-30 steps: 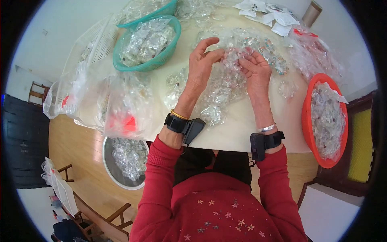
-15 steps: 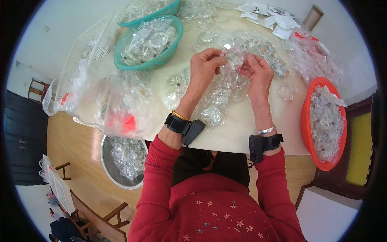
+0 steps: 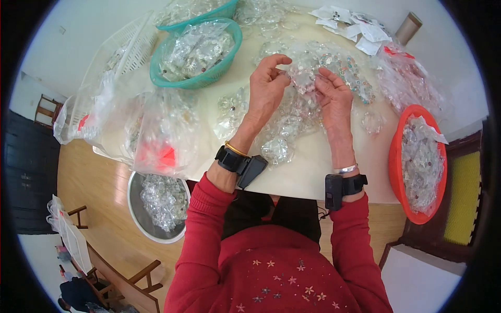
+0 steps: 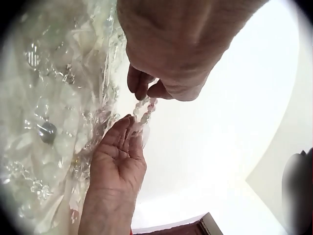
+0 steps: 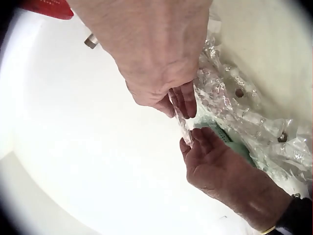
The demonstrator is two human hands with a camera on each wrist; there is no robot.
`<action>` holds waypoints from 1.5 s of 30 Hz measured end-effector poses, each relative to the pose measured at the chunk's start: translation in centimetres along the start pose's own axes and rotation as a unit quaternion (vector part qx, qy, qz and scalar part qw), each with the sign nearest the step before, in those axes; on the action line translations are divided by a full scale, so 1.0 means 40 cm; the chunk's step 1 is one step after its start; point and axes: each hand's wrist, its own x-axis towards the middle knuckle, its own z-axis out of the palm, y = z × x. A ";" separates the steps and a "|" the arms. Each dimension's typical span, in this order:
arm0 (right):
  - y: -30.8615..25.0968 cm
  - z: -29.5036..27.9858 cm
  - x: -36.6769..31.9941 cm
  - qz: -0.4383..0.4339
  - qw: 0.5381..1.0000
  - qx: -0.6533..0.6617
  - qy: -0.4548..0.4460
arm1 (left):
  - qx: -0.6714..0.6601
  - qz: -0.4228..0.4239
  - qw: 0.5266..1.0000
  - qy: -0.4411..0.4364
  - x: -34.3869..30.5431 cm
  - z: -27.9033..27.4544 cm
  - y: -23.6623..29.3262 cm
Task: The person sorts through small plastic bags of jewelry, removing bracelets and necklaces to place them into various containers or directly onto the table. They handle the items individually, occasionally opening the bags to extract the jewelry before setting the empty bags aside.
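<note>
The small clear plastic packet of pale beads (image 4: 144, 110), just above the heap of clear packets (image 3: 284, 122) mid-table, is pinched at opposite ends by left hand (image 3: 266, 86) and right hand (image 3: 334, 96) (light, limp, likely slippery, so best held by its edges).

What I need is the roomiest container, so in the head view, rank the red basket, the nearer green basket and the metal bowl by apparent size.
1. red basket and nearer green basket: about alike, not rankable.
2. metal bowl: smallest, but it sits lower, farther away, partly hidden by the table.
</note>
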 end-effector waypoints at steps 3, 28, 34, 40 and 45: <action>0.007 -0.013 0.007 -0.013 1.000 0.004 0.013 | -0.134 -0.114 0.984 -0.016 -0.001 0.000 0.026; -0.002 0.001 -0.008 0.035 0.997 -0.070 -0.007 | -0.138 -0.147 0.979 -0.013 0.003 0.000 0.010; -0.018 0.011 -0.017 0.050 0.993 -0.105 -0.004 | -0.159 -0.102 0.982 0.015 -0.008 0.022 0.068; -0.014 0.004 -0.018 0.041 0.996 -0.084 -0.012 | -0.161 -0.074 0.983 0.044 -0.018 0.042 0.070; 0.004 -0.005 -0.007 0.065 0.997 -0.027 0.008 | -0.156 -0.073 0.983 0.064 -0.017 0.035 0.063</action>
